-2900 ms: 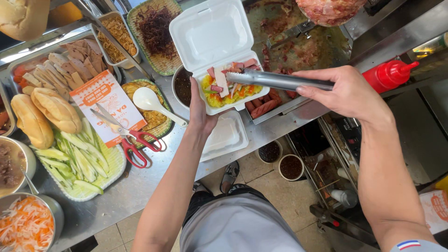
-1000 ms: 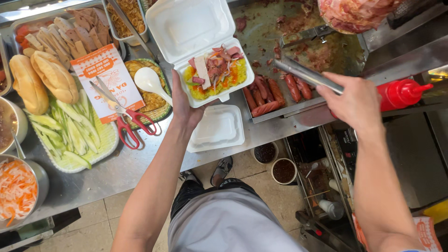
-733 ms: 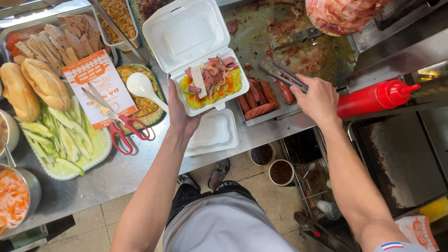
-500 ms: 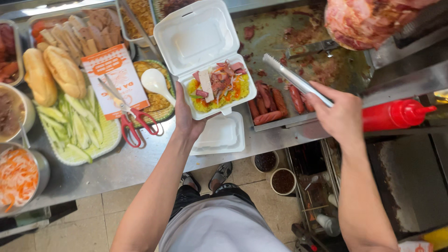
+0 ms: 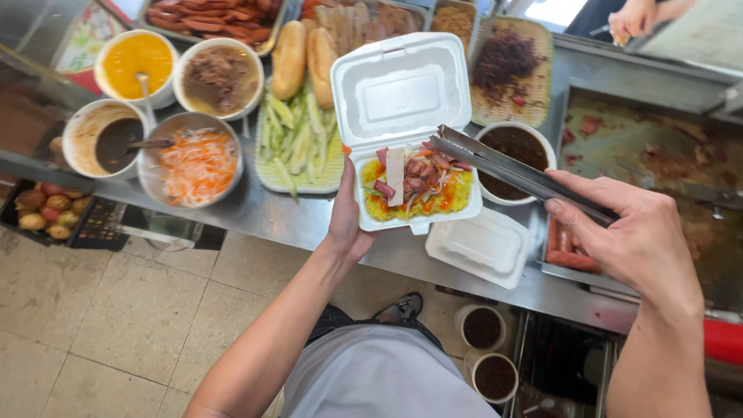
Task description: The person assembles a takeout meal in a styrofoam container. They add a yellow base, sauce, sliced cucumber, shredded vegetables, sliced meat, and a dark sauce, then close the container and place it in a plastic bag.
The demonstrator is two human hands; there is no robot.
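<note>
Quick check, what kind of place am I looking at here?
Likely a street-food stall: a steel counter crowded with bowls of sauces, baguettes, a greasy griddle, and a foam takeaway box being filled.

— What's in the white foam clamshell box (image 5: 402, 131)?
— Yellow rice topped with sliced meat; lid open, held level above the tabletop.
— And the long metal tongs (image 5: 511, 172)?
— Closed, tips over the food.

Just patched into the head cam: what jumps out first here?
An open white foam box of yellow rice and sliced meat sits mid-frame, held from below by the left hand. The right hand holds metal tongs with their tips over the meat. Left of the box, a bowl of shredded carrot and white radish stands on the steel counter.
</note>
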